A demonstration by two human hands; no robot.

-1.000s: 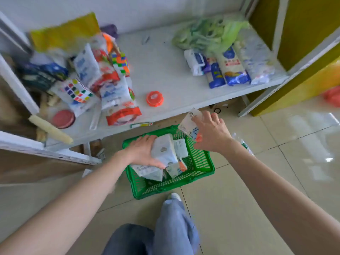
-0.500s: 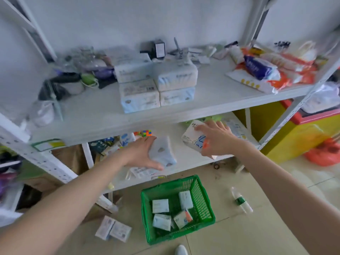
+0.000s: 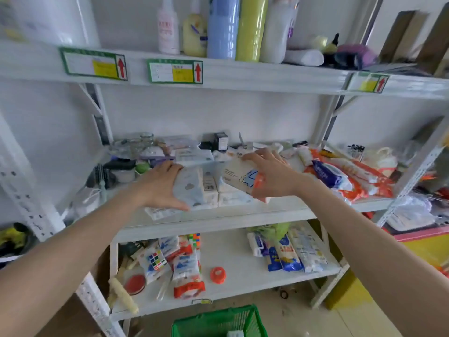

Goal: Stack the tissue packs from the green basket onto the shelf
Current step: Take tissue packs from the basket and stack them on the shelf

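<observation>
My left hand (image 3: 158, 187) grips a pale blue tissue pack (image 3: 190, 188) with grey cloud marks, held at the left side of the stack of tissue packs (image 3: 228, 198) on the middle shelf (image 3: 218, 218). My right hand (image 3: 272, 176) holds a white tissue pack (image 3: 239, 175) with blue and orange print, tilted over the top of that stack. The green basket (image 3: 218, 321) stands on the floor at the bottom edge, mostly cut off, with one white pack (image 3: 235, 333) showing inside.
Bottles and rolls (image 3: 223, 27) stand on the top shelf. Orange and blue packets (image 3: 340, 176) lie right of the stack, jars and dark items (image 3: 136, 152) left of it. The lower shelf holds puzzle cubes (image 3: 155, 260), packets and an orange lid (image 3: 218, 275).
Both hands lifted a tissue pack each out of the basket and rose to the middle shelf. The view tilted up from the floor to the shelves.
</observation>
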